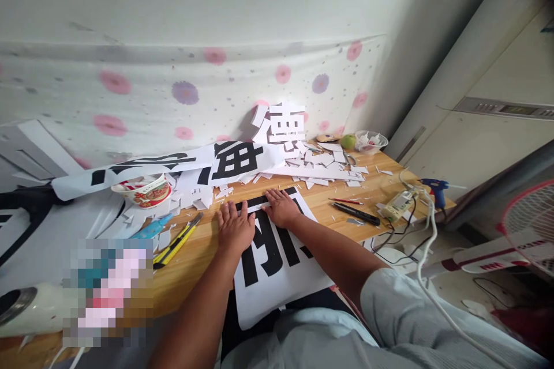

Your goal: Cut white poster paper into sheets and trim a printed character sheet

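A white paper sheet [303,281] printed with a large black character lies over the table's front edge, its lower end hanging toward my lap. My left hand [236,226] rests flat on its upper left part, fingers stretched out. On the upper right part lies my right hand [280,207], palm down with fingers spread. Neither hand grips anything. Left of my left hand sits a yellow and black utility knife [177,242]. Behind both hands, a long printed paper strip [242,159] with black characters lies across the scraps.
White cut-out characters [285,124] lean at the wall. Offcuts [320,158] litter the table's back. A noodle bowl [149,191] stands left. To the right are a black pen-like tool [356,213], red pencil [346,201], power strip [396,206], blue glue gun [437,189] and white cable [426,253].
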A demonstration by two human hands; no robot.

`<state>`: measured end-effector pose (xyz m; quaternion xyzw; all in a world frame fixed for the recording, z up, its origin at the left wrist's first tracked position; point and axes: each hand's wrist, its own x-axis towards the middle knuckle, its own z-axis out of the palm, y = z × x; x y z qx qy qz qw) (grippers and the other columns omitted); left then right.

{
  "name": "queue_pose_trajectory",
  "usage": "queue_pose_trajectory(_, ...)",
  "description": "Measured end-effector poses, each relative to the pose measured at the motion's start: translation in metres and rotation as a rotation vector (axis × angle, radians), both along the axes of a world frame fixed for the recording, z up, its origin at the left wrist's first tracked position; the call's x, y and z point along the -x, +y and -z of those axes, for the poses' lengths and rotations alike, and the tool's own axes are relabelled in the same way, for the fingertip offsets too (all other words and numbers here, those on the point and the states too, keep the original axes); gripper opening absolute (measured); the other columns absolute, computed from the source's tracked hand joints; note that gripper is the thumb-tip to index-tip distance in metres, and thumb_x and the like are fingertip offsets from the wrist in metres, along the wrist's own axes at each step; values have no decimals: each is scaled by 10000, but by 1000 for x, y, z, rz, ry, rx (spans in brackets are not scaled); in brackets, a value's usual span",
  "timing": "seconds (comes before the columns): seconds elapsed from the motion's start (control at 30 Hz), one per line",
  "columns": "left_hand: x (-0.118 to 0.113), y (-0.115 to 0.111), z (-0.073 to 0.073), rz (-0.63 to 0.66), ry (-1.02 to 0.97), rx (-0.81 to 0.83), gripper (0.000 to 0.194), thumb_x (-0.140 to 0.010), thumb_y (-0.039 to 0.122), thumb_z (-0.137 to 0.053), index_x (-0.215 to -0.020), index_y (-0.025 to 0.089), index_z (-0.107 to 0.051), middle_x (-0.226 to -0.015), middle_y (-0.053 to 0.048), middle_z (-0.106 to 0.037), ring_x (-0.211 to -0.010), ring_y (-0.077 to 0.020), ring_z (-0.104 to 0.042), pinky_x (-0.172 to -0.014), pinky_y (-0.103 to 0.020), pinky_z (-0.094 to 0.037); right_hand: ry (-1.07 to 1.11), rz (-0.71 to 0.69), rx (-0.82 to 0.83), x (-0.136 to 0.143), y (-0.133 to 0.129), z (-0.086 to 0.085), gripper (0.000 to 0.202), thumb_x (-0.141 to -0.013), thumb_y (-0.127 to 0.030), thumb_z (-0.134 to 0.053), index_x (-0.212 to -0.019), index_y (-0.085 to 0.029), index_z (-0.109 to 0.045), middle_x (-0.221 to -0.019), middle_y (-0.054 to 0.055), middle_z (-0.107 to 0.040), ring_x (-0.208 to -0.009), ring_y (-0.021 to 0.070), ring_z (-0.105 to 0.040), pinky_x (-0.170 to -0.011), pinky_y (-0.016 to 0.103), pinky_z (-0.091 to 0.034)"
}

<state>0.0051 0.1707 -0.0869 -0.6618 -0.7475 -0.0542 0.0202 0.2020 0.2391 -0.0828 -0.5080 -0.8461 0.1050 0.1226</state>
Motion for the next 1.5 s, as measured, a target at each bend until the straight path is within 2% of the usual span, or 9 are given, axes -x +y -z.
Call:
queue_pose_trajectory(0.17,0,1,1,1,-29,7,709,-1097,582,-288,-1697,236,-445,-1778,-169,-354,-1672,-440,-201,-1324,-637,-138,-49,141,28,-40,7,2,785,-1126,-635,-295,-1728,-134,-349,-1792,109,-329,-1690,256,-222,-1381,448,-109)
queue_pose_trajectory(0.3,0,0,-1,1,-34,15,713,-1097,575,-287,-1698,224,-443,-1776,-176,-357,-1673,-440,-203,-1325,-626,-157,-59,185,40,-55,8,2,808,-1121,-655,-278,-1731,-129,-341,-1797,110,-314,-1694,258,-207,-1381,459,-88)
queue_pose_trajectory(0.77,-4,-1,-10,-4,36,18,689,-1115,547,-296,-1697,209,-440,-1764,-191,-372,-1657,-416,-257,-1314,-558,-219,-35,145,49,-60,12,3,834,-1112,-677,-284,-1726,-117,-348,-1801,121,-299,-1697,277,-187,-1377,480,-75)
queue_pose_trajectory(1.0,-1,1,-9,-37,51,43,801,-1093,621,-296,-1697,106,-409,-1763,-234,-350,-1654,-400,-281,-1326,-531,-223,-28,137,68,-61,8,-1,816,-1118,-656,-294,-1736,-123,-323,-1804,135,-287,-1697,283,-184,-1371,490,-42)
queue_pose_trajectory(1.17,5,-1,-9,-91,-6,74,906,-1046,758,-277,-1720,161,-382,-1787,-205,-314,-1678,-397,-217,-1344,-566,-172,-42,103,69,-68,10,1,825,-1105,-680,-327,-1743,-157,-320,-1809,115,-281,-1694,288,-194,-1370,496,-53)
queue_pose_trajectory(1.5,7,-5,-9,-99,-26,74,891,-1048,762,-278,-1730,195,-364,-1797,-184,-298,-1685,-389,-201,-1348,-575,-154,-46,80,20,-73,8,6,822,-1116,-664,-317,-1725,-113,-356,-1796,136,-305,-1689,289,-221,-1376,468,-61)
